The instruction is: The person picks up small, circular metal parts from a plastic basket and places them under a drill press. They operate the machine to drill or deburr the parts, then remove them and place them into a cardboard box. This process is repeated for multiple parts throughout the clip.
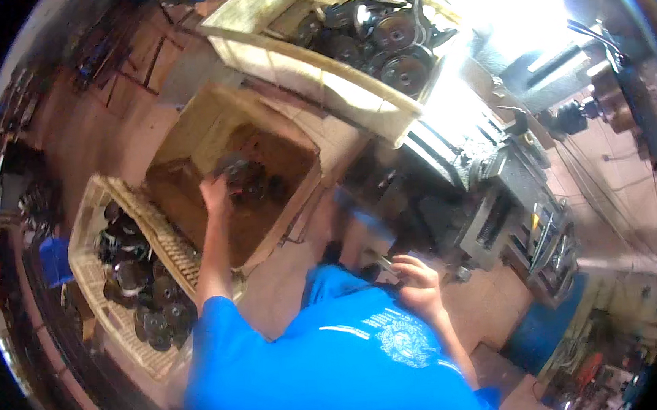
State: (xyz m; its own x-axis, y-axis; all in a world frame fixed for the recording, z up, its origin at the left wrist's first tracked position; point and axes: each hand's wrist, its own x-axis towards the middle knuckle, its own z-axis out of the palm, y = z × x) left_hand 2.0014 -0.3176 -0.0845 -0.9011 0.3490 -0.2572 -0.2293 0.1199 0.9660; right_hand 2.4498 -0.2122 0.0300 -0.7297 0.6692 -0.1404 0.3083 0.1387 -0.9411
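My left arm reaches into a large brown-lined box [223, 113]. At its end my left hand [216, 193] is closed on the near side of a dark round metal part [239, 173], blurred by motion. A few more dark parts [274, 184] lie beside it in the box. Close to my body on the right, my right hand [418, 281] has its fingers curled round a thin, pale, rod-like thing [383, 261]. What kind of thing that is, I cannot make out.
A cream crate [311, 65] of dark metal discs stands beyond the box. Another crate [111, 311] at the left holds several dark metal parts. A machine [488, 194] with a table and spindle [570, 118] stands to the right, with hand tools [548, 243] on a tray.
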